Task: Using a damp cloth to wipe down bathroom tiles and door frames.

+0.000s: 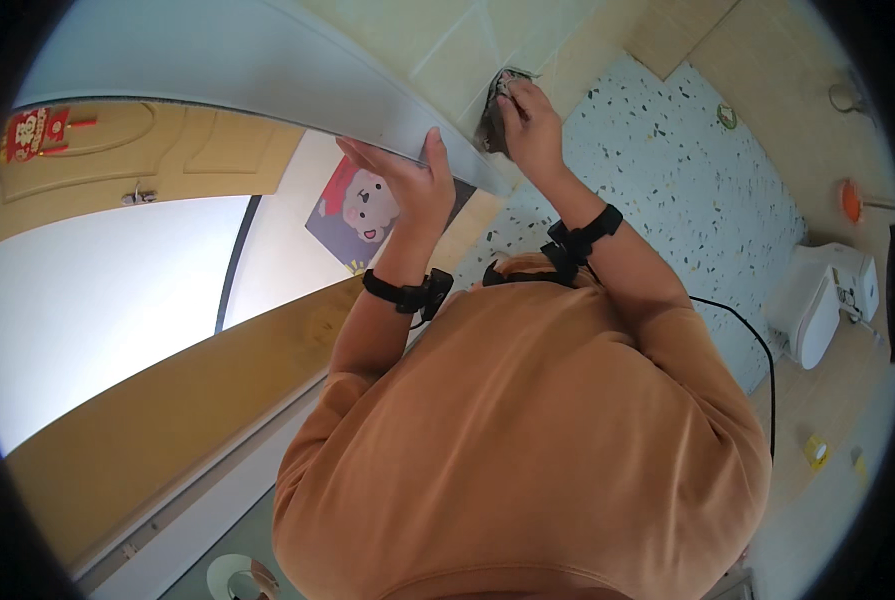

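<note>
My left hand [417, 185] is raised against the lower edge of a large pale grey-white panel [297, 80]. Its fingers are stretched out along that edge, and the thumb stands apart. Farther right, my right hand [532, 130] has its fingers closed on a crumpled dark grey cloth [493, 128]. The cloth lies close to the panel's narrow corner, against beige tiles [457, 50]. Part of the cloth is hidden behind the fingers. Both wrists wear black straps with small devices.
A white toilet [822, 300] stands on the right beside speckled light-blue flooring [657, 170]. An orange-headed tool [850, 201] is near it, and a black cable [757, 335] curves past my right arm. On the left are a wooden door [207, 150] and a cartoon picture [362, 215].
</note>
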`<control>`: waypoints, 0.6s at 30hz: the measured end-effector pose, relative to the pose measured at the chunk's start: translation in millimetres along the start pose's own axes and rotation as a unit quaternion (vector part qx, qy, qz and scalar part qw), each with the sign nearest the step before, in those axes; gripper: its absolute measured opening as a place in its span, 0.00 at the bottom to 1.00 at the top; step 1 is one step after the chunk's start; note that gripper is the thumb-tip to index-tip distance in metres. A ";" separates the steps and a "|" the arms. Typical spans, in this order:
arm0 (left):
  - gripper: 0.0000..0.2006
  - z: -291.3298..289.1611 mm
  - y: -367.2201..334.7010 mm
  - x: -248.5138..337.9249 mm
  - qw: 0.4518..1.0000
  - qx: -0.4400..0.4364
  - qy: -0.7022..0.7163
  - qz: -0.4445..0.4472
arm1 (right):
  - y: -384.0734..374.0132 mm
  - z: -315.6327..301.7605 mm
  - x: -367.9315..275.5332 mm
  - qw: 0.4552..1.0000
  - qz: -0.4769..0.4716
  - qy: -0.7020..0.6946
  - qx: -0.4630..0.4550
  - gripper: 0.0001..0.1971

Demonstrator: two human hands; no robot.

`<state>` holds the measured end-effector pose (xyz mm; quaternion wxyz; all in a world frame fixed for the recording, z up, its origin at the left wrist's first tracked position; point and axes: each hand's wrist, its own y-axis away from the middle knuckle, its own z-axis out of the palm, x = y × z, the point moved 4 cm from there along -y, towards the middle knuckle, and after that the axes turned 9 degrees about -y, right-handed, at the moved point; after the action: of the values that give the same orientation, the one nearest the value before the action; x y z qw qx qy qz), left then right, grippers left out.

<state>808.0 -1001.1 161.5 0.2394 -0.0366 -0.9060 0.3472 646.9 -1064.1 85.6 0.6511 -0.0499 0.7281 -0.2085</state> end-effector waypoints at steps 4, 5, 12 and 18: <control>0.47 0.6 3.0 -0.3 0.999 0.001 -0.017 0.042 | 16.0 14.7 -7.2 0.998 -0.055 -0.006 -0.039 0.24; 0.48 1.1 3.8 0.1 0.999 0.007 -0.016 0.051 | 13.5 15.9 -2.0 0.999 -0.048 0.006 -0.023 0.25; 0.48 8.8 11.0 -4.9 0.999 0.001 0.006 0.038 | -32.6 -4.6 41.6 0.992 0.124 0.039 -0.002 0.26; 0.49 17.8 16.4 -16.1 1.000 0.019 0.017 0.014 | 5.4 11.4 33.9 0.998 0.046 -0.017 -0.046 0.28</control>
<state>812.4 -1003.2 132.9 0.2509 -0.0502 -0.8942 0.3673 654.0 -1073.6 51.4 0.6691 -0.0498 0.7275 -0.1432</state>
